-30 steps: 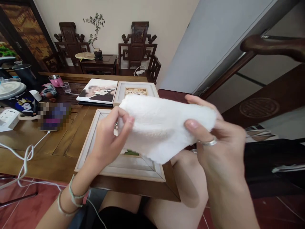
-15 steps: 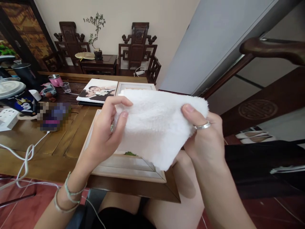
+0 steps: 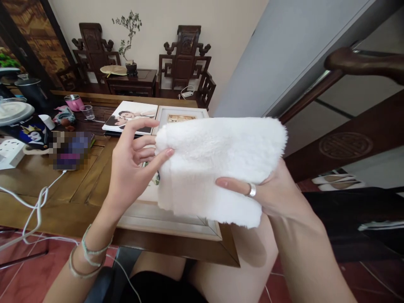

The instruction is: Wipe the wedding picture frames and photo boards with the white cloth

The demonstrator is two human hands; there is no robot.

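Observation:
A white fluffy cloth (image 3: 205, 160) hangs folded in front of me, over the near part of a light-framed picture (image 3: 176, 223). My right hand (image 3: 268, 189), with a ring on it, grips the cloth from the right, thumb on its front and fingers hidden behind. At the left edge, my left hand (image 3: 135, 155) has its thumb on the front of the cloth and fingers bent by the edge. Its index finger is stretched out above the cloth's upper corner. The cloth hides most of the picture.
The picture lies on a wooden table (image 3: 72, 185). Beyond it are a second frame (image 3: 202, 112) and a photo print (image 3: 126, 115). To the left are a blurred-out phone (image 3: 72, 151) with a white cable (image 3: 39, 202), a pink mug (image 3: 74, 102) and a plastic cup (image 3: 88, 112).
The cloth has been turned and spread wider, its lower part now folded toward the right. My right thumb has slid down and left across it; my left hand has moved slightly left.

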